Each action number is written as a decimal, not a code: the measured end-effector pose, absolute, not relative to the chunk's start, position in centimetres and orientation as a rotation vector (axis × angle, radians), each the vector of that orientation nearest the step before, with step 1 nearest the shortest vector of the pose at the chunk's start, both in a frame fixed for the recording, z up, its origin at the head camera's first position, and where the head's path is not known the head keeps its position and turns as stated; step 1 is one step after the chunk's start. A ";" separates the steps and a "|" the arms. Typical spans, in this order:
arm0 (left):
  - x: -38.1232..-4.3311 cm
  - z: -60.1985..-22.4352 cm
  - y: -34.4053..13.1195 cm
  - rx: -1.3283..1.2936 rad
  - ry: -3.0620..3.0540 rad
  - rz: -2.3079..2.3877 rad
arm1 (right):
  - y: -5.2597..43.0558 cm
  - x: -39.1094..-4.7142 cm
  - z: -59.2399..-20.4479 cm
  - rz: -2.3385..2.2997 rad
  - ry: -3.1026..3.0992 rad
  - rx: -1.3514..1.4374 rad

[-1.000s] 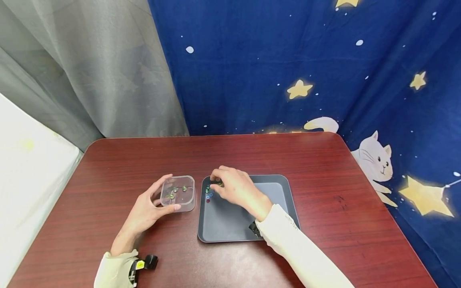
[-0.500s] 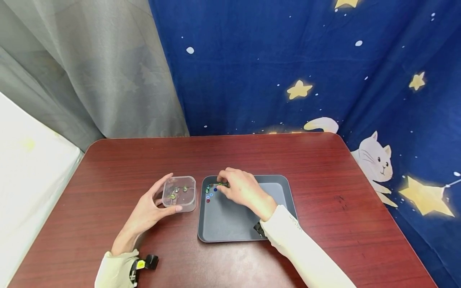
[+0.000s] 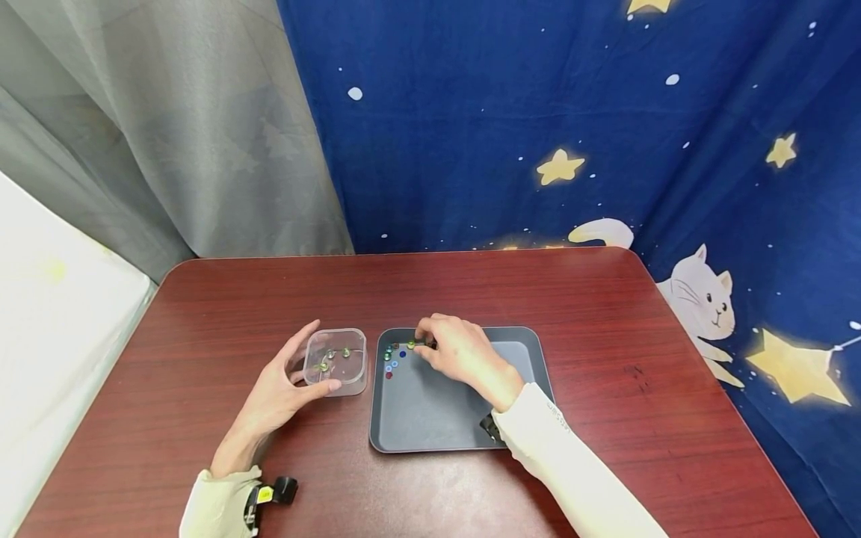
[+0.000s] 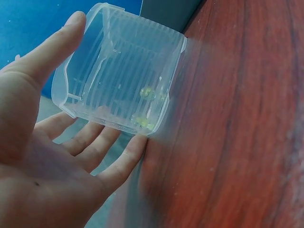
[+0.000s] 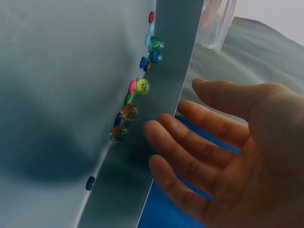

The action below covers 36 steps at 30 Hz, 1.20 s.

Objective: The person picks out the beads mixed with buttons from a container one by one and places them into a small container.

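Note:
My left hand (image 3: 265, 396) holds a clear plastic box (image 3: 354, 383) between thumb and fingers on the table, left of the tray. A few yellow-green marbles (image 4: 144, 122) lie inside the box. My right hand (image 3: 460, 355) is over the upper part of a dark grey tray (image 3: 430, 430), its fingers loosely bent with nothing between them. In the right wrist view, a yellow-green marble (image 5: 142, 86), brownish marbles (image 5: 129, 112) and a green marble (image 5: 156, 44) lie along the tray's edge. Small coloured discs, among them a pink disc (image 5: 132, 86), lie among them.
The box and tray stand side by side on a reddish-brown wooden table (image 3: 625, 359). A blue star-print curtain (image 3: 471, 134) and a grey curtain (image 3: 202, 149) hang behind it. A dark blue disc (image 5: 90, 183) lies apart from the others in the tray.
My right hand has shifted rightward across the tray, uncovering a yellow-green marble and a dark blue piece. The left hand and box have moved very slightly to the right.

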<state>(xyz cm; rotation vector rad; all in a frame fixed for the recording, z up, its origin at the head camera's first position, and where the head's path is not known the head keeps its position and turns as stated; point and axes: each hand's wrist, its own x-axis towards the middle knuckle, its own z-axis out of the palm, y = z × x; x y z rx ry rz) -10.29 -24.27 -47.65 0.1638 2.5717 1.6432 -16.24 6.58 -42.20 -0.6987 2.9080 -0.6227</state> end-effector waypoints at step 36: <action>-10.1 -47.6 -24.3 0.126 2.481 1.676 | 7.7 -16.2 -43.0 -0.446 2.894 -0.625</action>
